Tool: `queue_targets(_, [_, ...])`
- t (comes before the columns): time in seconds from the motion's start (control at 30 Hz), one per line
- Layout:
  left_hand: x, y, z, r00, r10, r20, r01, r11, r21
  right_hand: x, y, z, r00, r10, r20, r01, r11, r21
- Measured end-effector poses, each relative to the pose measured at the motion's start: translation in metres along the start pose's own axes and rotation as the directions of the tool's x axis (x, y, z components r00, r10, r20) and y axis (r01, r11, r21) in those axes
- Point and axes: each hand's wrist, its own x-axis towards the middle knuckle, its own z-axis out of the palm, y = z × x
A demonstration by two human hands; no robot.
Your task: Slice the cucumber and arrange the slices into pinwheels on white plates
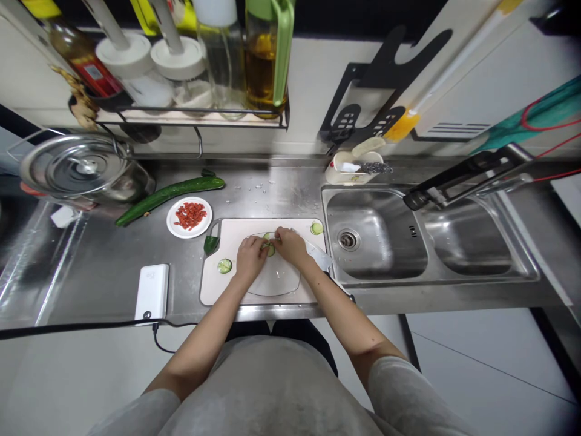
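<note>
A pale cutting board point(236, 289) lies on the steel counter in front of me. Both hands meet at its middle over a clear round plate point(276, 280). My left hand point(250, 257) and my right hand point(290, 245) have their fingers pinched together on small green cucumber slices point(270, 248) between them. A loose slice point(224, 266) lies at the board's left edge, another slice point(316, 227) at its far right corner, and a dark green cucumber end point(211, 244) by the board's handle. A knife blade point(320, 258) rests under my right wrist.
A whole cucumber point(170, 195) and a white dish of red bits point(189, 217) lie behind the board. A white power bank point(151, 293) with cable sits left. A steel pot point(84, 168) stands far left. A double sink point(385, 239) is right, a bottle rack point(195, 115) above.
</note>
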Motion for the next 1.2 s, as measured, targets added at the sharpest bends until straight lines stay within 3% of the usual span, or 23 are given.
queue_targets(0.47, [0.0, 0.004, 0.004, 1.0, 0.012, 0.002, -0.012, 0.988, 0.152, 0.004, -0.001, 0.003, 0.999, 0.047, 0.008, -0.047, 0.999, -0.018])
queue_targets(0.63, [0.001, 0.004, 0.004, 1.0, 0.018, 0.002, -0.018, 0.98, 0.198, 0.004, 0.001, 0.007, 0.998, 0.051, -0.038, -0.05, 0.999, 0.015])
queue_targets(0.8, [0.001, 0.004, 0.002, 1.0, 0.016, -0.017, -0.013, 0.988, 0.154, 0.002, 0.009, 0.004, 0.985, 0.094, -0.143, -0.067, 0.981, 0.183])
queue_targets(0.97, [-0.005, 0.005, -0.008, 0.995, -0.003, -0.097, 0.012, 0.996, 0.094, -0.004, 0.024, -0.008, 0.956, 0.175, -0.237, -0.06, 0.903, 0.426])
queue_targets(1.1, [-0.023, 0.004, -0.022, 0.979, -0.031, -0.202, 0.04, 0.999, 0.038, -0.024, 0.036, -0.016, 0.902, 0.237, -0.362, 0.003, 0.834, 0.552])
queue_targets(1.2, [-0.045, 0.002, -0.035, 0.969, -0.028, -0.245, 0.035, 0.999, 0.023, -0.047, 0.042, -0.016, 0.868, 0.305, -0.391, -0.001, 0.79, 0.613])
